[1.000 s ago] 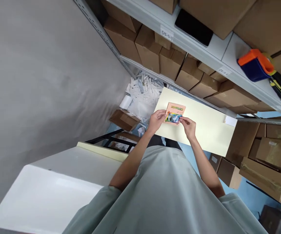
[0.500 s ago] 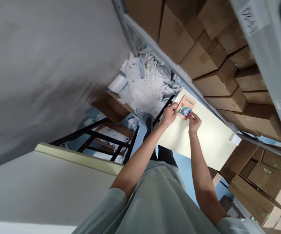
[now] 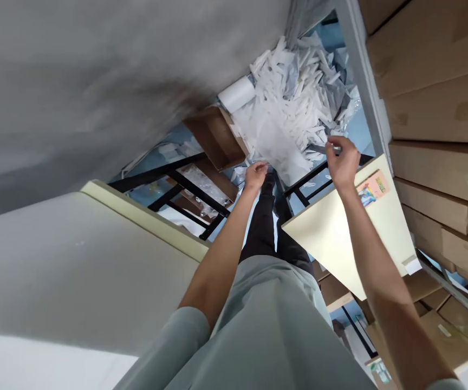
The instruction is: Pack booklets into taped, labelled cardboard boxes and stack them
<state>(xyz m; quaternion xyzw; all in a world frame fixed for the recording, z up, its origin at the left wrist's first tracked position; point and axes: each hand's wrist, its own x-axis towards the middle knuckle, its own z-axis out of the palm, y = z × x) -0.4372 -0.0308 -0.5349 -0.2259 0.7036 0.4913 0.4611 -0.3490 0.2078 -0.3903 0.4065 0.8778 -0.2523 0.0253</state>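
The pink booklet (image 3: 372,188) with a colourful picture lies flat on the cream tabletop (image 3: 331,230), partly behind my right forearm. My right hand (image 3: 343,160) is raised above the table's far corner, thumb and fingers pinched together. A dark grey strip shows beside its fingertips, but I cannot tell whether it is held. Over the gap between the tables hangs my left hand (image 3: 255,176), its fingers curled in; whatever they may hold is too small to make out. Neither hand touches the booklet.
White paper scraps (image 3: 294,103) are heaped on the floor ahead, beside a white roll (image 3: 237,94) and an open cardboard box (image 3: 218,138). Stacked cartons (image 3: 437,162) fill the shelf at right. A second table (image 3: 96,260) stands at left, with black metal frames (image 3: 193,189) nearby.
Both hands have let go of the booklet, which stays on the table. My left hand has moved left over the gap, my right hand up past the table's corner. The view has turned.
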